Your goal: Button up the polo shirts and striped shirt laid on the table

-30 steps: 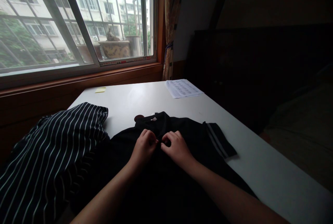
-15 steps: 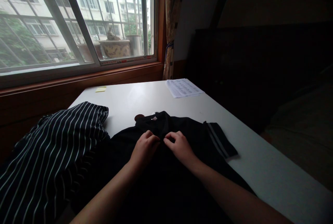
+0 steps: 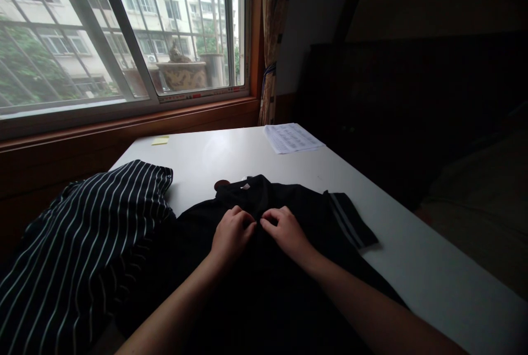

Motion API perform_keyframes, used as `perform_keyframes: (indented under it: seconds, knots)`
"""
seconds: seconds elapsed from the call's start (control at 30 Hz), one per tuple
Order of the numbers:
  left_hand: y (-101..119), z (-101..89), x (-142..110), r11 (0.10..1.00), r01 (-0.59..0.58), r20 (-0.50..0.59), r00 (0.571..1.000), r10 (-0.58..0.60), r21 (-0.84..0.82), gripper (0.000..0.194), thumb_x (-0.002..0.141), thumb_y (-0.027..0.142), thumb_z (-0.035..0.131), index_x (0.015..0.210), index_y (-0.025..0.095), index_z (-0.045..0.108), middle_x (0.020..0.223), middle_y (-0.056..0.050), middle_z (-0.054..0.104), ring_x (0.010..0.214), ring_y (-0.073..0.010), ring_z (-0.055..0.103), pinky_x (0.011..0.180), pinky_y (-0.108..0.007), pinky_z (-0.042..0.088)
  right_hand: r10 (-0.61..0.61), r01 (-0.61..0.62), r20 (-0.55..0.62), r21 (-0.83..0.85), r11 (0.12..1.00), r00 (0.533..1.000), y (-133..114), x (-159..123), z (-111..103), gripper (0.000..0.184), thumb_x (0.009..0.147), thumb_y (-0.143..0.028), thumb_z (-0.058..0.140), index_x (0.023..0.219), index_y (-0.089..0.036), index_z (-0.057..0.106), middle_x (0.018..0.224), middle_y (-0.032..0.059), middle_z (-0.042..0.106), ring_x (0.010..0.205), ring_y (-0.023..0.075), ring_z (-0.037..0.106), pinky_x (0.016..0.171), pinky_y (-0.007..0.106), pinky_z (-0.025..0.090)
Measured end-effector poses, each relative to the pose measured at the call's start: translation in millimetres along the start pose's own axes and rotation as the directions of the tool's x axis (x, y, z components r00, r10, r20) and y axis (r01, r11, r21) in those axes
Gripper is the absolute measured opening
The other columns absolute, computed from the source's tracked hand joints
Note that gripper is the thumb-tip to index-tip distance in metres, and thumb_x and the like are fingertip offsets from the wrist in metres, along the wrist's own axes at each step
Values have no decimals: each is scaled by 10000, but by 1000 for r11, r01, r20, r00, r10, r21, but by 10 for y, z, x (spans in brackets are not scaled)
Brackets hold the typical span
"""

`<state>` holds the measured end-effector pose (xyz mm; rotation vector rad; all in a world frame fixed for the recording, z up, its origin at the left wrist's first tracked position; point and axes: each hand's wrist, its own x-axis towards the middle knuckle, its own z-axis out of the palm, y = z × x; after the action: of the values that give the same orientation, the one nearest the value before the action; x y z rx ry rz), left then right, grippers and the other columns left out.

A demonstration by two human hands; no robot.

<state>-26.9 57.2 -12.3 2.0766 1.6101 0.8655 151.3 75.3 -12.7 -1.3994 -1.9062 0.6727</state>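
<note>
A black short-sleeved shirt [image 3: 264, 300] lies spread on the white table, its collar toward the far side and a small pale label at the neck. The sleeve on the right carries two grey stripes at its cuff. My left hand [image 3: 233, 231] is closed in a pinch on the front of the shirt, below the collar. Close beside it, my right hand [image 3: 287, 232] pinches the same front, fingertips almost meeting the left ones. The cloth between them is too dark to show a button or the exact fold.
At the left lies a black-and-white striped garment [image 3: 94, 234]. A brown round object [image 3: 221, 184] shows behind the collar. Printed papers [image 3: 292, 138] and a yellow note [image 3: 160, 140] rest on the far part of the white table [image 3: 198, 162]. A barred window [image 3: 185, 25] stands beyond.
My left hand has shifted very slightly right, its thumb now showing more plainly. The right hand and the shirt stay nearly where they were.
</note>
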Motion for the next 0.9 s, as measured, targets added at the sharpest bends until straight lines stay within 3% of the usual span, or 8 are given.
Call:
perform_keyframes:
  seconds: [0.33,0.9]
  knots:
    - [-37,-43,85,969,87,-3,996,-90,-233,88,820,231,669,788,176,729,834,-30,641,805,-178,620,720,-274,456,-86,85,13,44,995,996,-4,-10,-33,63,844,-200,654,833,-217,714,838,14,698,894,209,563,838,328,425]
    - [-57,-83,98,918,172,16,984,-178,-357,148,811,303,669,823,168,729,852,-47,697,822,-200,652,709,-273,483,-68,61,32,168,984,997,-56,-23,-109,101,834,-231,656,876,-221,748,866,27,705,887,203,632,843,321,463]
